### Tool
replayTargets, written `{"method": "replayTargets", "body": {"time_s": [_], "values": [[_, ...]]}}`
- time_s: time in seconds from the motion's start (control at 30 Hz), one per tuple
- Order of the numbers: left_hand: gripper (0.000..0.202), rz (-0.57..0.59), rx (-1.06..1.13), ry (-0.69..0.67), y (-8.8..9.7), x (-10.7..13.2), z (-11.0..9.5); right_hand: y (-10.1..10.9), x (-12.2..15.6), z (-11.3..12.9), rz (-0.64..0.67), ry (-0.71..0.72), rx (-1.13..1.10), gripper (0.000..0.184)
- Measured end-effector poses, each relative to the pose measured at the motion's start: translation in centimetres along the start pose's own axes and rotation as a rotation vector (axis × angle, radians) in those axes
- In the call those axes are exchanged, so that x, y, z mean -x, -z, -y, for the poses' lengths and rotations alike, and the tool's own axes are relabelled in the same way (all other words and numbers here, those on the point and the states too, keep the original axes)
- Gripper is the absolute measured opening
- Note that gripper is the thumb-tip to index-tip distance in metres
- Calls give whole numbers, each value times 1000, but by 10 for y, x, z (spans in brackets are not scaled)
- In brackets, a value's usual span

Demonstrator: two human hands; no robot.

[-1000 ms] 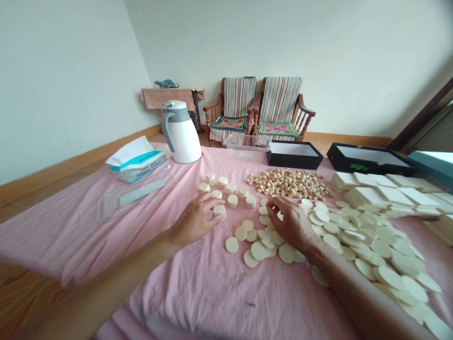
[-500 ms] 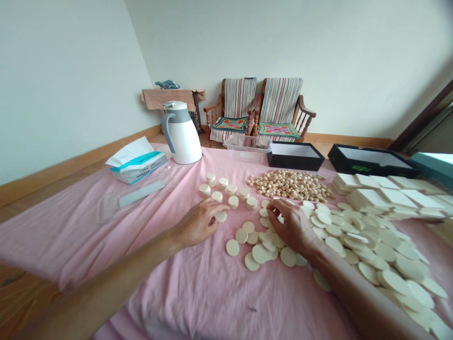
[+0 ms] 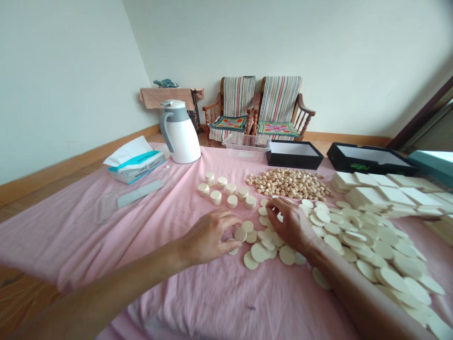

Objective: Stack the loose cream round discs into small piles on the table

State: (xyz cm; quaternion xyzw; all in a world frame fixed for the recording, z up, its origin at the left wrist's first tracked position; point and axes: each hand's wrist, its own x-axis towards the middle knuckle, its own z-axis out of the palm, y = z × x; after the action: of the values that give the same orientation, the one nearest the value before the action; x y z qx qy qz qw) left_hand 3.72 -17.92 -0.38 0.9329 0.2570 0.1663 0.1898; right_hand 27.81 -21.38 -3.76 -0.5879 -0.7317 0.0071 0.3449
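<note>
My left hand (image 3: 214, 236) is over the cloth with thumb and fingers spread apart. A round, cream wooden disc (image 3: 240, 234) lies between its fingertips, and the thumb partly covers another disc. Behind it stand several short stacks of discs (image 3: 232, 201) in loose rows. My right hand (image 3: 290, 224) rests among loose discs (image 3: 259, 252), its thumb and forefinger curled into a pinch. What sits in that pinch, if anything, is hidden. A large pile of discs (image 3: 385, 250) spreads to the right of my right wrist.
Small wooden beads (image 3: 290, 183) form a heap behind my right hand. Stacked square tiles (image 3: 392, 196), black boxes (image 3: 294, 156) and a clear plastic tray (image 3: 246, 146) lie beyond. At left stand a white jug (image 3: 182, 137) and a tissue pack (image 3: 136, 163). Pink cloth (image 3: 198, 302) covers the surface.
My left hand has moved from just in front of the stacks towards me and right, to the loose discs, and its fingers have spread. My right hand stays nearly still.
</note>
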Motion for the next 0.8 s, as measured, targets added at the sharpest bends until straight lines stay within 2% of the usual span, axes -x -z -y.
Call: {"method": "replayTargets", "body": {"time_s": [0.2, 0.3, 0.37, 0.5, 0.57, 0.8], "values": [[8, 0, -72, 10, -16, -6, -5, 1, 0, 1, 15, -13, -9, 10], [5, -31, -73, 15, -17, -7, -7, 2, 0, 2, 25, -14, -8, 10], [8, -75, -55, 24, -13, -6, -7, 2, 0, 3, 23, -14, -10, 11], [31, -213, -54, 69, 4, -4, 3, 3, 0, 2, 21, -24, -2, 10], [31, -255, -94, 107, 11, -2, 12, 2, -1, 2, 23, -18, 5, 11], [17, -195, -161, 168, 10, 0, 32, 1, 0, 0, 26, -3, 19, 11]]}}
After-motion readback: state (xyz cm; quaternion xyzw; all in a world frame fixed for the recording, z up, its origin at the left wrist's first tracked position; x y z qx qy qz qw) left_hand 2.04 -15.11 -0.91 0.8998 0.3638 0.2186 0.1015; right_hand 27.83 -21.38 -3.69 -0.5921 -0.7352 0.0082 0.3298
